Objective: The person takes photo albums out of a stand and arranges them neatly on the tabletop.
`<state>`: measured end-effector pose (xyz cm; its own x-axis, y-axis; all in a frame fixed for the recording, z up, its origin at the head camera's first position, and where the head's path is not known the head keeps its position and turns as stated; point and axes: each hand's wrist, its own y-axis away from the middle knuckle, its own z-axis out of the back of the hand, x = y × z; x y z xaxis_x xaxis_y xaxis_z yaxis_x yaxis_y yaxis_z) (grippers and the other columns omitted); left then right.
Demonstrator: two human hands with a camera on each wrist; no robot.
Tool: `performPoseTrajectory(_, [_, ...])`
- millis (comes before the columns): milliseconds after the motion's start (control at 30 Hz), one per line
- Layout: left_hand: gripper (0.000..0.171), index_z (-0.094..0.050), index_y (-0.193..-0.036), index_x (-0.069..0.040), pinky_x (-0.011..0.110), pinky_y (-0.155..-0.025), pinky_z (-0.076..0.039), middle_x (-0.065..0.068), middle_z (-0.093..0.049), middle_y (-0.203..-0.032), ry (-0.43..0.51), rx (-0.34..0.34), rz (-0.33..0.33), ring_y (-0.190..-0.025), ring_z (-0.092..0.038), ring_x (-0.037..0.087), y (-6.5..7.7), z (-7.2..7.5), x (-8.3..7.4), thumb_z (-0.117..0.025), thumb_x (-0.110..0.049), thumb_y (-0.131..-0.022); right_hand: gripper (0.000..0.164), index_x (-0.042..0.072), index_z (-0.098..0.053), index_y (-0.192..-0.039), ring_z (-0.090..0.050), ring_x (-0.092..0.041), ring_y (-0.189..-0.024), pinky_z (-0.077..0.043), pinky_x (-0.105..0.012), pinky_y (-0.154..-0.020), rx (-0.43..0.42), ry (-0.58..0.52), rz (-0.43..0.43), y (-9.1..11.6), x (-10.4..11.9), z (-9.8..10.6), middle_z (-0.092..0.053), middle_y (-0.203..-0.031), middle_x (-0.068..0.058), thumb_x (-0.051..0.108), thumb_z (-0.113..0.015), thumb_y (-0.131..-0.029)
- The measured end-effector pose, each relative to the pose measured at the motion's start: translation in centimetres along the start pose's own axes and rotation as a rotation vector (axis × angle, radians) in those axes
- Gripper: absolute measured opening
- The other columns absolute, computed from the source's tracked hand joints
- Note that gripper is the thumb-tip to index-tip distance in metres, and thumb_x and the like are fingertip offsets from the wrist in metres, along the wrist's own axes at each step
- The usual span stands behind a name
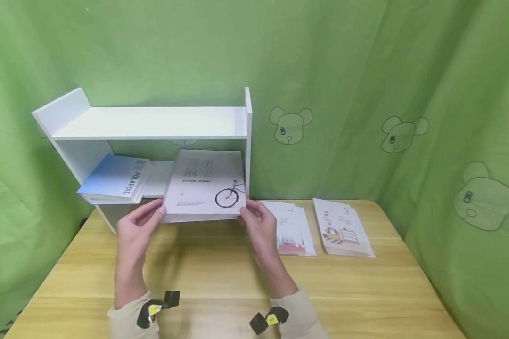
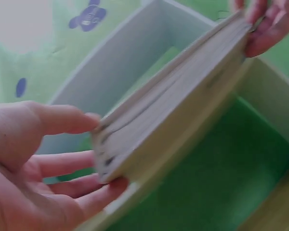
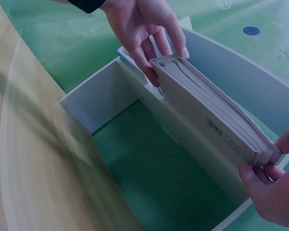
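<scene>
Two beige cloth sleeves point(image 1: 127, 320), each with one black wrist mount point(image 1: 145, 315), reach forward, the forearms leaning slightly inward. The two hands are apart, clamped on opposite sides of one thick white album with a black bicycle print point(image 1: 203, 186): the left hand point(image 1: 136, 230) at its near left corner, the right hand point(image 1: 263, 230) at its near right, thumbs above and fingers below. The album lies nearly flat in the right half of the lower opening of a white two-board shelf point(image 1: 152, 123), its near edge jutting out; whether the lower board bears it, I cannot tell.

On the pale wood-grain table point(image 1: 365, 287), right of the shelf, lie two piles of white printed booklets, one with red print point(image 1: 294, 235), one with a truck print point(image 1: 343, 228). One blue-and-white POLAROID stack point(image 1: 116, 176) rests at the shelf's left. Behind hangs a green curtain point(image 1: 331, 56); three outlined bear heads point(image 1: 290, 127) show to the right.
</scene>
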<state>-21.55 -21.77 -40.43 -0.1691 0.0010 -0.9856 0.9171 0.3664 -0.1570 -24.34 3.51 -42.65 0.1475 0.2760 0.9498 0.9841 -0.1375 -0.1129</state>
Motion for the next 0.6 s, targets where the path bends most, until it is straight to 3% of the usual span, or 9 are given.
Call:
performPoseTrajectory(133, [0.044,-0.065,-0.131,0.005,0.013,-0.093,-0.051,0.009,-0.071,-0.126,-0.115,0.092,0.036,-0.103,-0.067,-0.001,0.5,1.1,-0.8,-0.076,-0.015,-0.094,0.030,-0.007,-0.065,-0.122,-0.069,-0.026,-0.104,-0.059,-0.033,-0.094,0.014,-0.013,-0.022,0.5,0.2,0.5,-0.061,-0.128,-0.020,-0.002,-0.064,-0.092])
performPoseTrajectory(333, [0.048,-0.066,-0.130,0.004,0.011,-0.091,-0.050,0.004,-0.073,-0.122,-0.241,0.164,0.014,-0.102,-0.066,-0.003,0.9,1.9,-1.0,-0.076,-0.027,-0.095,0.036,-0.010,-0.059,-0.129,-0.070,-0.024,-0.100,-0.057,-0.033,-0.097,0.106,-0.072,-0.093,1.3,0.6,1.7,-0.057,-0.131,-0.023,-0.005,-0.062,-0.094])
performPoseTrajectory(600, [0.055,-0.055,-0.142,0.003,0.012,-0.089,-0.051,0.024,-0.061,-0.136,-0.268,0.248,0.058,-0.102,-0.063,-0.003,0.9,2.3,-1.0,-0.073,-0.024,-0.097,0.043,-0.011,-0.054,-0.134,-0.070,-0.023,-0.100,-0.057,-0.030,-0.095,0.155,-0.051,-0.146,1.7,0.8,2.6,-0.051,-0.141,-0.026,-0.008,-0.061,-0.092])
